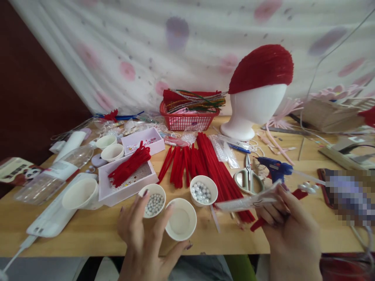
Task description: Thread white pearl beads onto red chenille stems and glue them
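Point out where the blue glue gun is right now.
In the head view, the blue glue gun lies on the right side of the table, just right of the scissors and beyond the person's right hand.

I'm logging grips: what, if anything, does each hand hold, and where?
Right hand: clear bag, by its right end; red strip, hold unclear. Left hand: at a white cup, hold unclear.

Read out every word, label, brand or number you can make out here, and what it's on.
No text is readable.
Panda card: dark characters, too blurred to read.
Clear bottle: any print too blurred.
Blue glue gun: any marking too small.
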The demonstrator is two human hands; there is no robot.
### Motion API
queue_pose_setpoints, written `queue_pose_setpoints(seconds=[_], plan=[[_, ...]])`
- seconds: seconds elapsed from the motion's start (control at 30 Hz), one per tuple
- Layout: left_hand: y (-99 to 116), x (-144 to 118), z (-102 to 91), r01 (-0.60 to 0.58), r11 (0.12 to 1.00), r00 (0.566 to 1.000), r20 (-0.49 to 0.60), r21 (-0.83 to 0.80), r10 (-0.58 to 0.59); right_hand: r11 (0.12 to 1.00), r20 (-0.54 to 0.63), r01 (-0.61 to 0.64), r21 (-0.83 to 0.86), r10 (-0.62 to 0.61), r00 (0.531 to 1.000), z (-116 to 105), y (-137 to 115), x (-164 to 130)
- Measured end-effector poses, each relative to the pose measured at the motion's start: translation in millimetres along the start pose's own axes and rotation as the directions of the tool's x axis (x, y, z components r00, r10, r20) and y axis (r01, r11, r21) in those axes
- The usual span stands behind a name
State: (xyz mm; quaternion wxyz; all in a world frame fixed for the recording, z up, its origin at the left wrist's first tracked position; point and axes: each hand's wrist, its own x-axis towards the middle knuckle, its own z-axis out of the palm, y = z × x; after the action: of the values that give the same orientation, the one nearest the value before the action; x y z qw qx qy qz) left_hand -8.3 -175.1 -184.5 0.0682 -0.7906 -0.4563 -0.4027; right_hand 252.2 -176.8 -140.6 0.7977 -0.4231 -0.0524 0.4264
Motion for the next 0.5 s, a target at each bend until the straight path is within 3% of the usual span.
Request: queue_pose_setpoints(seconds=[0.17, 0.3, 0.5], plan=[[4.2, 1.1, 16.4, 0.18, 0.983, 0.982, -0.045, -0.038, -0.182, 0.954, 0.129, -0.174, -0.243, 0.21, 0.969, 1.4, 1.5, 6.1], [7.9, -0.5, 26.2, 0.209, 0.977, 0.977, -0.038, -0.038, -0.21, 0.899, 0.192, -0.303, -0.316, 0.373, 0.908, 13.6, 12.3, 4.2], [7.2, 3.0, 35.0, 0.198, 0.98, 0.979, -0.046, -0.033, -0.199, 0.825, 0.299, -0.351, -0.443, 0.505, 0.81, 26.8, 24.7, -0.5]])
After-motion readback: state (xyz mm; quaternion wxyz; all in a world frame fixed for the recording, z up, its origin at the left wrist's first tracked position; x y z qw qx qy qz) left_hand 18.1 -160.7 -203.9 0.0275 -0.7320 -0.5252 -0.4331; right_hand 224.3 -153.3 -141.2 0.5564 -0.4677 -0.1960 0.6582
